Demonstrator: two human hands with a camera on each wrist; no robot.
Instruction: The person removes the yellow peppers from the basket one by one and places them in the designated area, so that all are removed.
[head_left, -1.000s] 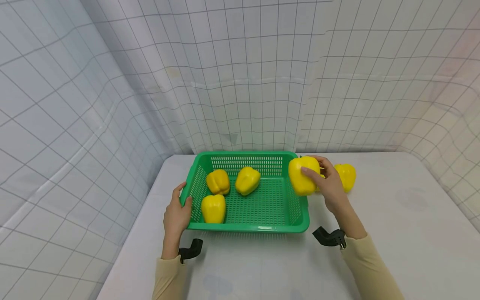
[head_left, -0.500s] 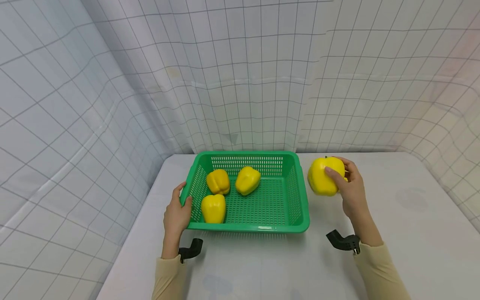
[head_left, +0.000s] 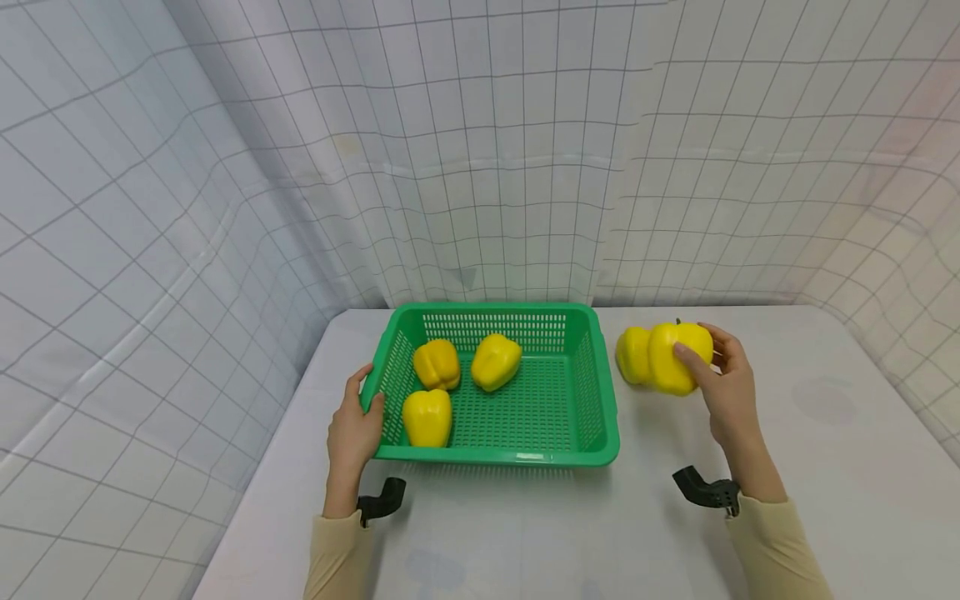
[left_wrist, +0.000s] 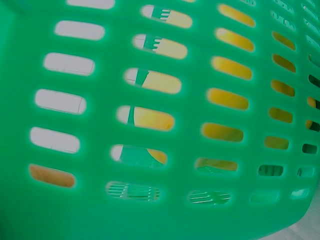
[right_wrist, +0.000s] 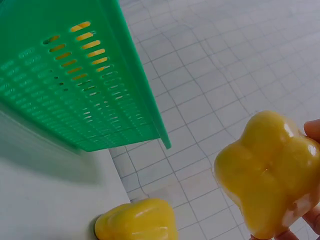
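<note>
Three yellow peppers (head_left: 427, 418) lie at 8, 10 and 12 o'clock inside one green basket (head_left: 517, 457), gripped at its 9 o'clock edge by the left hand (head_left: 355, 429); at 3 o'clock the right hand (head_left: 731, 396) grips a fourth pepper (head_left: 671, 362), which partly hides a fifth pepper (head_left: 632, 357) on the counter (head_left: 525, 525); the slotted wall (left_wrist: 100, 115) leaves peppers visible only in patches in the left wrist view; the right wrist view crops the right hand.
</note>
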